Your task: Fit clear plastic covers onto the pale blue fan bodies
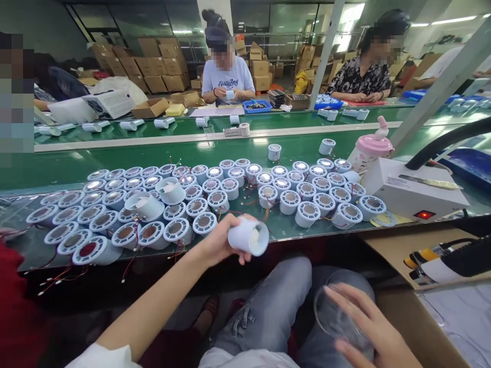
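Note:
My left hand point(218, 240) is wrapped round a pale blue cylindrical plastic housing point(240, 237), held tilted above the table's front edge. Its open end faces right, and something whitish shows inside. Low on the right, my right hand point(372, 327) has its fingers round a clear plastic cup point(325, 312), over my lap. The cup is see-through and slightly blurred, so its far end is hard to make out. Just beyond my left hand stand many similar round housings point(205, 223) with ringed tops, thin wires trailing from several.
At right sit a white box with a lit red switch point(425, 214), a pink-lidded cup point(372, 148) and a cardboard box point(391, 250). Two housings point(143, 205) lie on top of the others. Across the green conveyor point(153, 148), co-workers point(228, 76) sit handling parts.

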The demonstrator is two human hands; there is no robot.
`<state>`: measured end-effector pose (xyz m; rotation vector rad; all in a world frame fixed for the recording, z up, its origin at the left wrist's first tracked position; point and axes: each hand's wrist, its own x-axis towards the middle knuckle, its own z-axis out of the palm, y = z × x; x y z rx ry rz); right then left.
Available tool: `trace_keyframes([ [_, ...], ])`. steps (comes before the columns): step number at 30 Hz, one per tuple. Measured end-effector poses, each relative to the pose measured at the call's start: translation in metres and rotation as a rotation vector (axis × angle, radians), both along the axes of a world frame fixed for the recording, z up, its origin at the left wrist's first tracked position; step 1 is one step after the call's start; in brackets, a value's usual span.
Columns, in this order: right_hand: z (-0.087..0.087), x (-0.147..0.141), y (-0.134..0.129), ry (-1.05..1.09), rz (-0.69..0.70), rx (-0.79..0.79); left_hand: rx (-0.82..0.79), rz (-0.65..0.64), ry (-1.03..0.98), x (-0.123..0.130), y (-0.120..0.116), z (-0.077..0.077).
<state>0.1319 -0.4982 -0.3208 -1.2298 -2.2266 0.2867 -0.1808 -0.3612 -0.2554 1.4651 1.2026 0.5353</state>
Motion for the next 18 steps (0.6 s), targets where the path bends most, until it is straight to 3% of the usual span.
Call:
trace_keyframes([
  [4,0.01,-0.054,0.02,-0.12,-0.055,0.205,-0.421,-0.267,-0.278,0.034,-0.029,-0.03],
  [8,0.016,-0.07,0.027,-0.252,-0.141,0.261,-0.436,-0.442,-0.208,0.05,-0.036,-0.035],
  [12,0.018,-0.058,0.02,-0.259,-0.166,0.286,-0.494,-0.36,-0.213,0.052,-0.028,-0.035],
  [18,0.014,-0.055,0.015,-0.349,-0.175,0.349,-0.593,-0.243,-0.208,0.056,-0.024,-0.048],
])
